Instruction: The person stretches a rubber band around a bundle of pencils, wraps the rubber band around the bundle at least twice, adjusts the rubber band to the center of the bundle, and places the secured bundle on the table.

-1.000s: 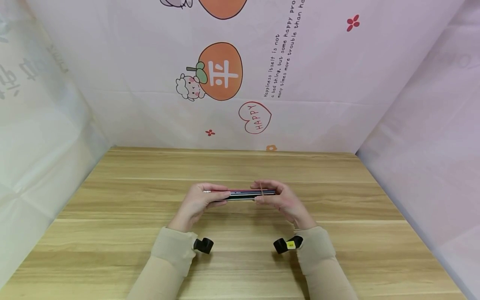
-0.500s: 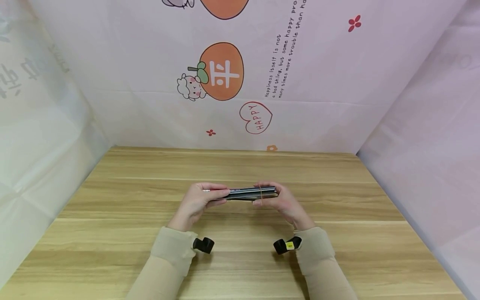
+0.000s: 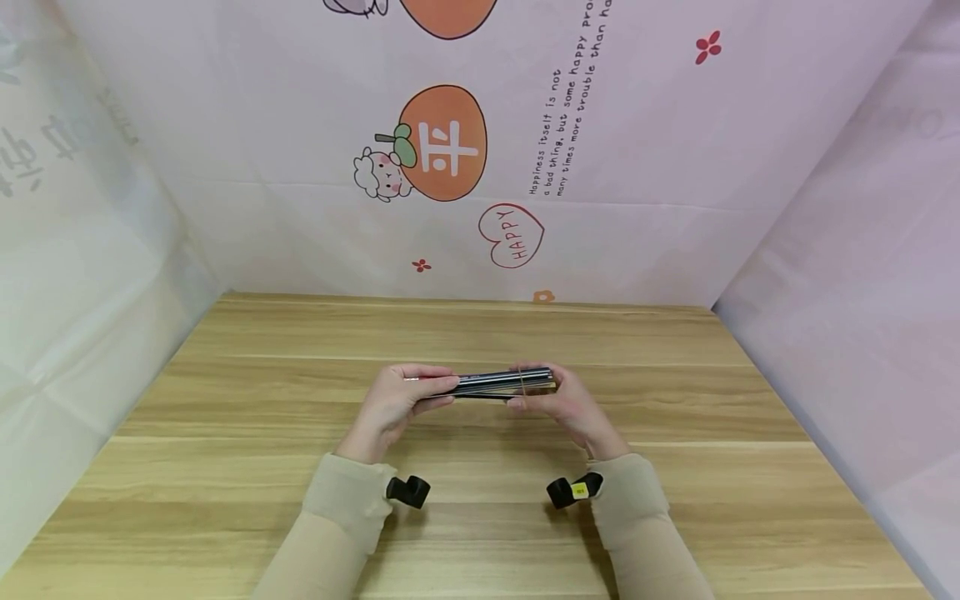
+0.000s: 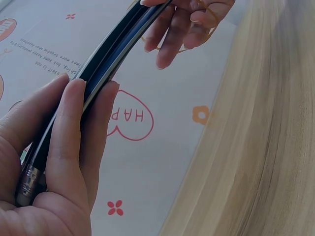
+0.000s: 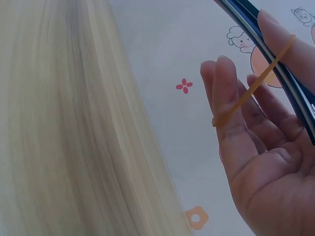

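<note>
In the head view, a bundle of pencils point(image 3: 495, 385) is held up level above the table between both hands. My left hand point(image 3: 393, 407) grips its left end between thumb and fingers; the left wrist view shows an eraser tip with a metal ferrule point(image 4: 29, 181) near the palm. My right hand point(image 3: 576, 410) is at the other end, with a tan rubber band point(image 5: 253, 87) stretched over its fingers and across the pencils. The right thumb point(image 5: 288, 49) lies along the pencils in the right wrist view. The pencils' right ends are slightly spread apart.
The wooden table point(image 3: 480, 533) lies beneath the hands. A white printed cloth point(image 3: 300, 233) rises behind it, with more cloth on the left and right sides. Each wrist carries a small black camera.
The pencils' right ends have risen a little and fanned apart, so more of them show inside the band. The left hand has hardly moved, while the right hand's fingers have shifted slightly.
</note>
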{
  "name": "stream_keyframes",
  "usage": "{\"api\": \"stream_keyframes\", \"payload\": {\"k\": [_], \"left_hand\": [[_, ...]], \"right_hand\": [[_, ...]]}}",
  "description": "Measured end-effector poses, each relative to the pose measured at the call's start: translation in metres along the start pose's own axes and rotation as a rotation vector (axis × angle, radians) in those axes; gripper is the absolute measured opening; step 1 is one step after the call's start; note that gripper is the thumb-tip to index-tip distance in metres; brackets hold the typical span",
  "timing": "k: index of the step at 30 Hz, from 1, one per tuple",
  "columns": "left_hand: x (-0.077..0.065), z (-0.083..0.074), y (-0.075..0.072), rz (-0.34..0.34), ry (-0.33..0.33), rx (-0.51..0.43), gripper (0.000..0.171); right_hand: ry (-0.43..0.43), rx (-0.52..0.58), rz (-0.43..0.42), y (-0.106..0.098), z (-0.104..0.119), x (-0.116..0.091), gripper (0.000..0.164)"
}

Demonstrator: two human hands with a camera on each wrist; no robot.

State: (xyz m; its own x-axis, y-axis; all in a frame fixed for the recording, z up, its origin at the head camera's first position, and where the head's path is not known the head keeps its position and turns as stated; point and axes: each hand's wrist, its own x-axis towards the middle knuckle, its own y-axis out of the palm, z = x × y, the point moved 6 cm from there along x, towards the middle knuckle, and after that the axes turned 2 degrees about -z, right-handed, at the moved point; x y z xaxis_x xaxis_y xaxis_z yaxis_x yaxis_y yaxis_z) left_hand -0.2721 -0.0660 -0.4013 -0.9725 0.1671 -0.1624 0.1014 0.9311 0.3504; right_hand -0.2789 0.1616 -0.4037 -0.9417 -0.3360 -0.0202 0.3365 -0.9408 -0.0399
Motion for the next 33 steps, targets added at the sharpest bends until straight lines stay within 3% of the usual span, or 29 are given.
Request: {"api": "stream_keyframes", "payload": {"k": [6, 10, 16, 25, 28, 31, 33], "left_hand": [[0.0, -0.001, 0.0, -0.004, -0.005, -0.016, 0.032], [-0.001, -0.001, 0.0, -0.012, -0.006, -0.038, 0.036], [-0.003, -0.002, 0.001, -0.018, -0.012, -0.075, 0.035], [-0.005, -0.002, 0.008, 0.027, -0.029, -0.079, 0.027], [-0.006, -0.001, 0.013, 0.05, -0.043, -0.054, 0.02], [-0.007, 0.001, 0.016, 0.08, -0.052, -0.032, 0.017], [-0.007, 0.002, 0.018, 0.093, -0.056, -0.029, 0.016]], "right_hand": [[-0.008, 0.012, 0.011, -0.001, -0.003, 0.0, 0.063], [-0.051, 0.06, 0.028, 0.001, -0.004, 0.002, 0.05], [-0.212, 0.157, 0.075, 0.008, -0.005, 0.008, 0.036], [-0.5, 0.39, 0.18, 0.017, -0.006, 0.007, 0.051], [-0.472, 0.403, 0.103, 0.018, -0.006, 0.004, 0.034], [-0.339, 0.421, -0.011, 0.019, -0.007, 0.004, 0.018], [-0.241, 0.451, -0.066, 0.019, -0.007, 0.003, 0.018]]}}
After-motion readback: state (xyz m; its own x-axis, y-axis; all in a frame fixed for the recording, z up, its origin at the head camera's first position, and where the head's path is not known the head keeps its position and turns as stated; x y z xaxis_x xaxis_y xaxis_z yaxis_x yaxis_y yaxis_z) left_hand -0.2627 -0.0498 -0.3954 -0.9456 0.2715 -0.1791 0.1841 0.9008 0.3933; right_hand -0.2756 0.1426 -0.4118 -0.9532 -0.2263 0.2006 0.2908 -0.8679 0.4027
